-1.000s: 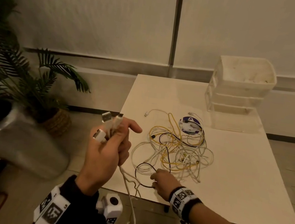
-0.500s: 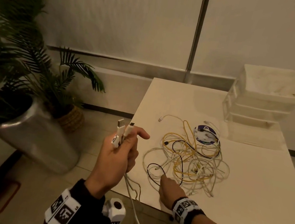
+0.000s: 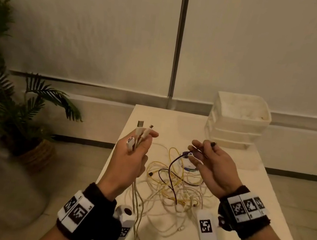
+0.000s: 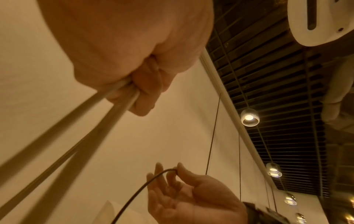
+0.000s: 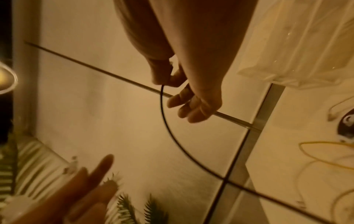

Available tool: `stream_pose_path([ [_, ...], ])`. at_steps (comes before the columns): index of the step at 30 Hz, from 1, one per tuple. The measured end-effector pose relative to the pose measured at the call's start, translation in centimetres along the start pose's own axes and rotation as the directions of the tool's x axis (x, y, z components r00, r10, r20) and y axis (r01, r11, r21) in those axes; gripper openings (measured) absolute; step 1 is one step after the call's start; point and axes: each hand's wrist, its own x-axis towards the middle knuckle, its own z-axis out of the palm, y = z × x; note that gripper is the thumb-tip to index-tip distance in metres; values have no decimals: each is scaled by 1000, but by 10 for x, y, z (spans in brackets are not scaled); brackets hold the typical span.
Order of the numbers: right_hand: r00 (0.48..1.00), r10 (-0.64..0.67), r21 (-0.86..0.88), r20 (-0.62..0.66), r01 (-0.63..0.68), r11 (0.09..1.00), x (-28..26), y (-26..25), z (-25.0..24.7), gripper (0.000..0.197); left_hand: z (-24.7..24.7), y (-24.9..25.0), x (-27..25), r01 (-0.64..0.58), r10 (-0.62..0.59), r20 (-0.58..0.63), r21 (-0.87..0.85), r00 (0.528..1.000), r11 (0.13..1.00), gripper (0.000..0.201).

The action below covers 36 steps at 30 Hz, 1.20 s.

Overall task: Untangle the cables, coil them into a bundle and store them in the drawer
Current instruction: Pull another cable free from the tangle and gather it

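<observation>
You have a pale cream rectangular table (image 3: 276,196) before you. A tangle of white, yellow and black cables (image 3: 172,193) sprawls across its near half, covering part of a round white-and-purple disc (image 3: 187,164). At the far right corner stands a white plastic stack of drawers (image 3: 237,121).

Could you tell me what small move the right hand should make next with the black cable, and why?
Probably lift the right hand slowly up and away, drawing the black cable free. It pinches that cable near its end, but the rest runs down into the tangle on the table, while the left hand already grips the white cables.
</observation>
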Motion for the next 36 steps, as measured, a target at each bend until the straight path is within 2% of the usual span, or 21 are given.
stream_pose_path([
  [3,1000,-19,123,3,18,992,-3,-17,9,20,16,4,13,-2,3,43,-32,999,999,23],
  [5,999,-12,124,-46,18,992,-5,-26,16,21,26,7,20,5,0,77,-66,997,998,24],
  [7,997,-16,-27,-78,14,1000,-7,-33,22,26,36,9,25,6,3,114,-81,994,997,23],
  [10,999,-47,-285,-1,45,958,-17,-43,26,35,50,12,31,-2,14,145,-88,989,996,22],
  [13,993,-74,-323,91,100,941,-30,-47,28,32,61,13,36,7,15,174,-126,985,992,27],
  [16,968,-200,-421,154,247,873,-39,-45,31,29,72,10,38,17,15,221,-141,975,990,35],
  [19,947,-304,-371,100,319,872,-42,-43,37,10,83,13,36,78,-33,237,-184,971,980,42],
  [23,943,-330,-319,43,326,890,-36,-43,31,26,92,18,39,159,-100,283,-193,954,968,34],
  [25,936,-346,-356,58,343,869,-34,-42,28,31,97,15,40,151,-109,264,-145,958,978,27],
  [27,936,-343,-369,80,347,862,-33,-41,26,33,104,13,40,116,-90,216,-110,972,987,30],
  [31,967,-215,-420,138,254,871,-31,-42,17,22,103,11,50,-31,32,27,-42,999,999,44],
  [34,955,-139,-557,264,268,786,-27,-38,3,4,95,15,58,-127,122,-68,-71,990,989,47],
  [36,938,-56,-657,342,281,700,-21,-33,-10,20,88,22,65,-155,130,-150,-168,980,973,45],
])
